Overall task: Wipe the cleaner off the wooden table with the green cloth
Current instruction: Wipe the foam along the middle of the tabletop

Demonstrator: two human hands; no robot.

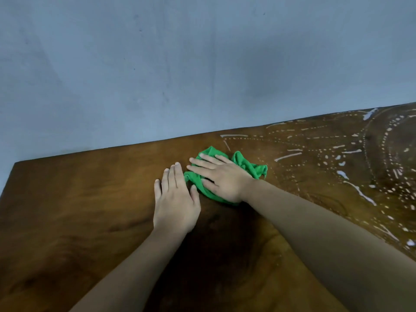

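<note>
Our right grip (225, 176) lies flat, fingers straight, pressing the green cloth (249, 166) onto the table (67, 210). The cleaner (351, 154) spreads away to that grip's right, so it is the nearer one. Our left grip (175, 199) rests flat, fingers straight, just left of the cloth.

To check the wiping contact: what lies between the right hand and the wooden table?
The head view shows the crumpled green cloth there: the right hand presses flat on it, and it lies on the table.

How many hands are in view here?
2. The left hand lies flat on the wooden table beside the green cloth; the right hand presses flat on that cloth.
</note>
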